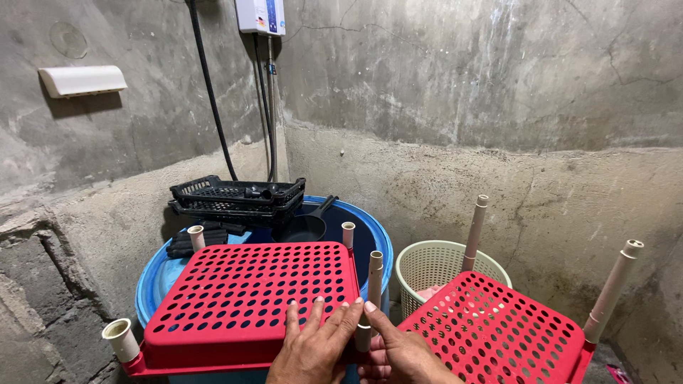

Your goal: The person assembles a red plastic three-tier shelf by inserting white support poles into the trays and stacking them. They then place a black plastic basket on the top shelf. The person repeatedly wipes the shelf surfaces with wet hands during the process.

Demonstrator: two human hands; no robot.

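Observation:
A red perforated plastic shelf tray (249, 299) lies upside down on a blue drum (160, 284), with beige tube sockets at its corners. My left hand (313, 348) rests flat on its near right edge, fingers spread. My right hand (402, 352) grips a beige plastic tube leg (374, 281) standing upright at the tray's near right corner. A second red perforated tray (498, 334) sits tilted to the right with two beige tube legs (473, 235) sticking up from its far corners.
Black plastic baskets (238, 195) and a dark frying pan (306, 226) sit on the drum's far side. A pale green laundry basket (445, 267) stands on the floor against the concrete wall. A white box with hoses (261, 14) hangs in the corner.

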